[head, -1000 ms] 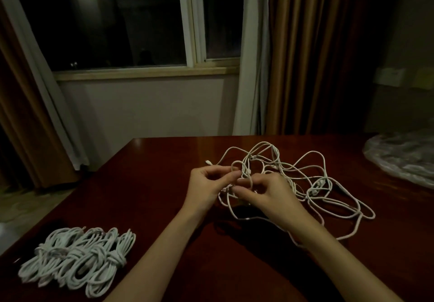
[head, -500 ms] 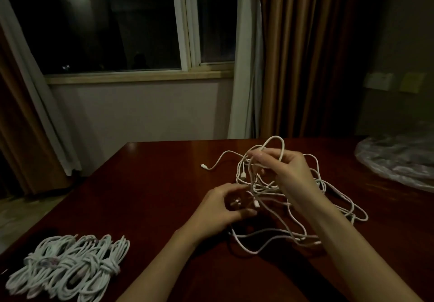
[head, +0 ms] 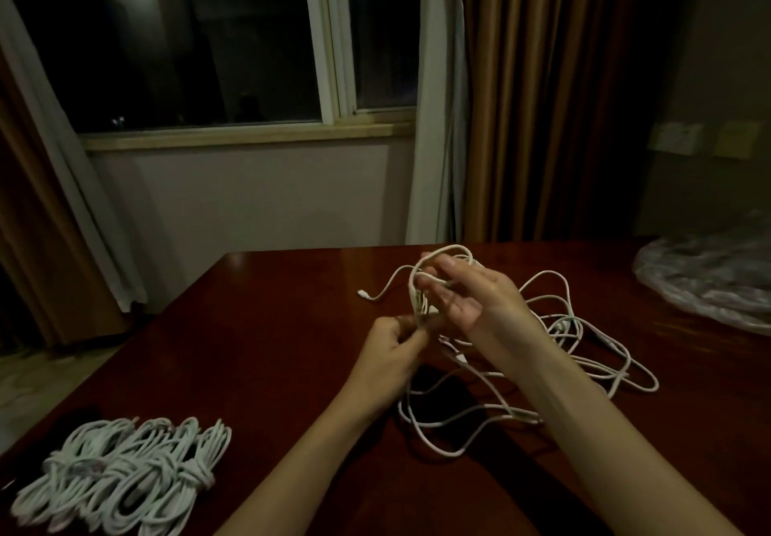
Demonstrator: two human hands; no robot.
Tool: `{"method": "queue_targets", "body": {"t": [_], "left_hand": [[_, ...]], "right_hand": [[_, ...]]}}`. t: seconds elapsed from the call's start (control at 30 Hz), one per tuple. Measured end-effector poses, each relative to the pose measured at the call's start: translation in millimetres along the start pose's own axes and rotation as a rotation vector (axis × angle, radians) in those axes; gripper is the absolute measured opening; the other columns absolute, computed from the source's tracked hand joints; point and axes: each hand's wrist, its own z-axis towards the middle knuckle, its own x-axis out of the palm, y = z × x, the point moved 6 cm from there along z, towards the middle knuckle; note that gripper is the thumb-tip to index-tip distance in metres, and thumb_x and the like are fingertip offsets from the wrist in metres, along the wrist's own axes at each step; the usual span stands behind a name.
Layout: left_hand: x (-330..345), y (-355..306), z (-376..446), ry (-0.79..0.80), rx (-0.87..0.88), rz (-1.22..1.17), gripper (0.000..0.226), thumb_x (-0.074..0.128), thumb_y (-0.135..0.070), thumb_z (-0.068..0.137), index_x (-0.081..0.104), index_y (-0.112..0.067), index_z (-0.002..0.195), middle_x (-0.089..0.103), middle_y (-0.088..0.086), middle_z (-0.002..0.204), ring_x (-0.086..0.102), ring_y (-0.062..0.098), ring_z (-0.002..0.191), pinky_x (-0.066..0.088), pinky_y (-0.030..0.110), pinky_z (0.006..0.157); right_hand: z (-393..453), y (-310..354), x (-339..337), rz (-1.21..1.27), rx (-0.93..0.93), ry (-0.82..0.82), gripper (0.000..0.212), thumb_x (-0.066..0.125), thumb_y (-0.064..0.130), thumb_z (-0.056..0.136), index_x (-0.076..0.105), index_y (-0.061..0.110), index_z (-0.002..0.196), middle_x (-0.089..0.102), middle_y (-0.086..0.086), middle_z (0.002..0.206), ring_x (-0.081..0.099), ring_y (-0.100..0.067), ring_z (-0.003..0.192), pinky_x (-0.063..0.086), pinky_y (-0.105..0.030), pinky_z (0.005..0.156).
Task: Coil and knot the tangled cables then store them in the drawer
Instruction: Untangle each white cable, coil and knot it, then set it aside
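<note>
Looking down from the head camera in dim light, much is hard to read: the tangled cable (head: 555,352) sprawls in white loops over the middle and right of the dark red bench (head: 267,348), and where strands cross behind the hands their paths cannot be followed. The right hand (head: 471,297) is raised above the heap, palm toward the camera, with a tall loop of the cable draped over its fingers (head: 442,281), which are curled loosely round that loop; the far side of the loop is hidden by the hand itself. Just below and to the left, the left hand (head: 392,348) has its fingers closed together on strands hanging down from that loop, pinching them near the thumb, though the exact grip is lost in shadow. One free end with a small white plug (head: 364,294) lies on the bench to the left of the hands. Other plugs in the heap are too small to tell apart. At the near left corner a bundle of coiled cables (head: 121,481) lies on the bench, each wrapped with a knot, its lower edge cut off by the frame. At the right edge a crumpled clear plastic bag (head: 709,281) is partly cut off and blurred. Behind the bench are a dark window (head: 208,39), brown curtains (head: 542,97) and two wall plates (head: 676,139) too dim to read; no writing or brand can be made out anywhere.
</note>
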Motion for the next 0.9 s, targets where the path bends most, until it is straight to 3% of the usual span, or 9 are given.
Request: {"method": "queue_targets", "body": {"t": [0.13,0.23,0.3,0.4,0.5,0.63,0.73,0.8,0.9], "left_hand": [[-22,-1,6,-0.182,-0.021,-0.145,0.027,0.053,-0.026,0.094,0.073,-0.009,0.087,0.076,0.007,0.081,0.072,0.016,0.076,0.054,0.023,0.07],[-36,3,9,-0.258,-0.038,-0.203,0.03,0.049,-0.027,0.097,0.072,-0.009,0.093,0.076,0.008,0.088,0.073,0.018,0.084,0.057,0.027,0.076],[-42,4,9,-0.302,-0.045,-0.179,0.033,0.046,-0.03,0.099,0.072,-0.01,0.093,0.077,0.002,0.09,0.072,0.009,0.086,0.055,0.018,0.076],[-55,9,10,-0.367,-0.066,-0.25,0.035,0.045,-0.03,0.1,0.071,-0.007,0.093,0.076,0.002,0.084,0.071,0.008,0.079,0.052,0.013,0.066],[-67,12,10,-0.417,-0.084,-0.315,0.032,0.046,-0.029,0.1,0.069,-0.007,0.093,0.07,0.001,0.066,0.066,0.01,0.061,0.053,0.018,0.061],[-84,20,11,-0.534,-0.093,-0.302,0.029,0.043,-0.024,0.102,0.065,-0.006,0.093,0.053,-0.004,0.052,0.047,0.003,0.042,0.046,0.015,0.049],[-97,28,10,-0.572,-0.142,-0.277,0.03,0.041,-0.024,0.104,0.063,-0.007,0.095,0.045,-0.002,0.057,0.037,0.001,0.037,0.037,0.014,0.041],[-92,29,12,-0.492,-0.177,-0.244,0.031,0.04,-0.023,0.104,0.063,-0.006,0.093,0.049,0.0,0.061,0.035,0.001,0.035,0.032,0.013,0.037],[-56,22,15,-0.213,-0.205,-0.167,0.03,0.046,-0.029,0.099,0.066,-0.007,0.095,0.065,0.005,0.074,0.031,0.001,0.037,0.026,0.013,0.036]], "right_hand": [[-5,-5,-12,-0.673,-0.064,0.004,0.032,0.071,0.019,0.084,0.065,0.014,0.114,0.072,0.006,0.095,0.069,-0.002,0.089,0.051,-0.012,0.071],[-7,-29,-10,-0.981,0.053,0.162,0.045,0.073,0.032,0.083,0.061,0.02,0.124,0.07,0.008,0.106,0.066,-0.002,0.099,0.054,-0.024,0.088],[-10,-38,-6,-1.145,0.097,0.243,0.041,0.069,0.038,0.086,0.063,0.018,0.121,0.069,0.007,0.108,0.064,-0.003,0.099,0.052,-0.027,0.091],[-15,-34,4,-1.129,0.071,0.324,0.023,0.061,0.029,0.093,0.074,0.011,0.087,0.07,0.0,0.074,0.061,-0.005,0.063,0.048,-0.02,0.064],[-16,-25,-2,-1.079,0.101,0.299,0.028,0.06,0.025,0.094,0.073,0.003,0.084,0.062,0.002,0.056,0.056,-0.009,0.053,0.044,-0.018,0.059],[-16,-14,-15,-1.194,0.123,0.303,0.021,0.069,0.027,0.086,0.074,0.006,0.085,0.062,-0.004,0.057,0.054,-0.007,0.045,0.036,-0.011,0.045],[-12,0,-29,-1.189,0.082,0.225,0.013,0.073,0.023,0.084,0.075,0.011,0.08,0.069,-0.009,0.066,0.062,-0.013,0.055,0.046,-0.016,0.05],[-9,12,-36,-1.126,-0.006,0.117,0.009,0.073,0.022,0.083,0.076,0.015,0.077,0.072,-0.01,0.074,0.065,-0.013,0.063,0.052,-0.019,0.058],[-9,15,-33,-1.057,-0.107,0.016,0.009,0.074,0.024,0.081,0.075,0.019,0.073,0.071,-0.005,0.071,0.061,-0.004,0.057,0.046,-0.013,0.054]]}}
